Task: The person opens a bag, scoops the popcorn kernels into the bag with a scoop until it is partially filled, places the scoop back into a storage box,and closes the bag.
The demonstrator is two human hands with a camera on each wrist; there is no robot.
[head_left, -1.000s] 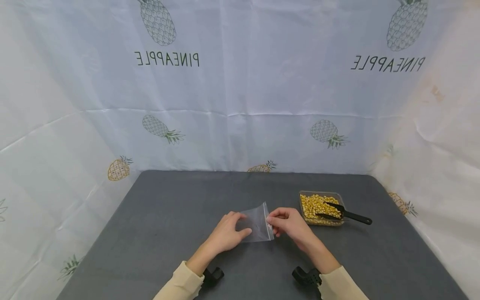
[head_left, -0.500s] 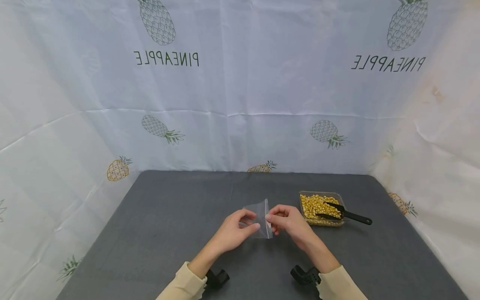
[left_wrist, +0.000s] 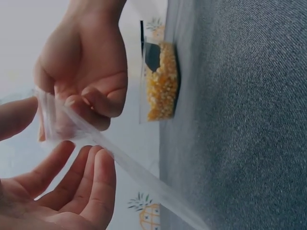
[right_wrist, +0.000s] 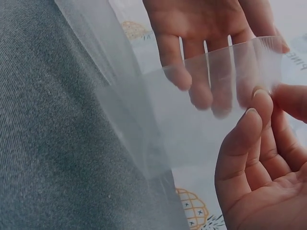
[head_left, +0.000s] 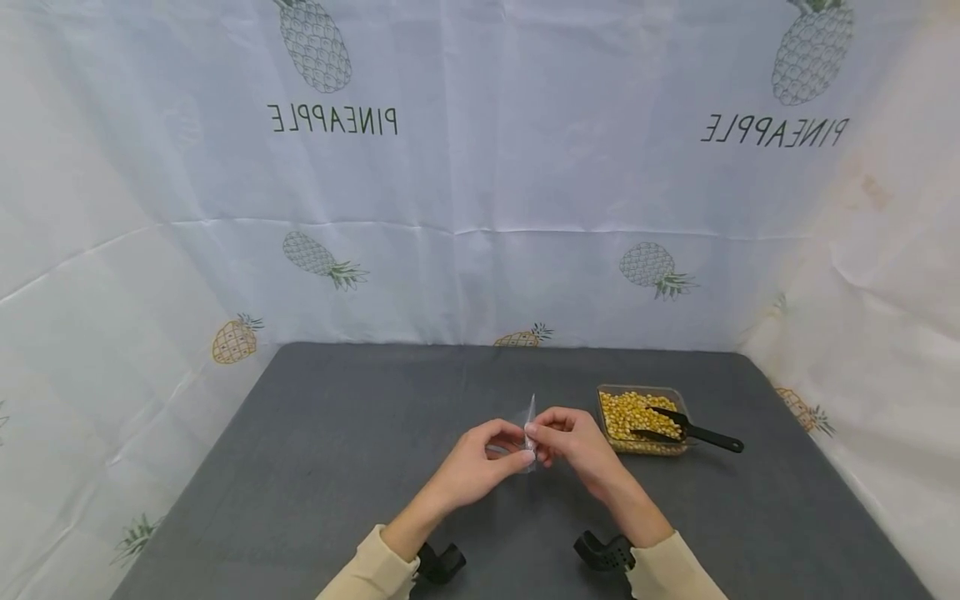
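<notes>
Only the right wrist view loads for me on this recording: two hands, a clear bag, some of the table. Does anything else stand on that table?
Observer: Yes. The head view shows a clear container of yellow kernels, to the right of the right hand.

Operator: Any tool with it?

Observer: A black scoop lies in the kernels, its handle sticking out past the container's right side.

Operator: Is the bag up against that container?

Observer: No, they are apart: in the head view the bag is left of the container, with the right hand between them.
</notes>
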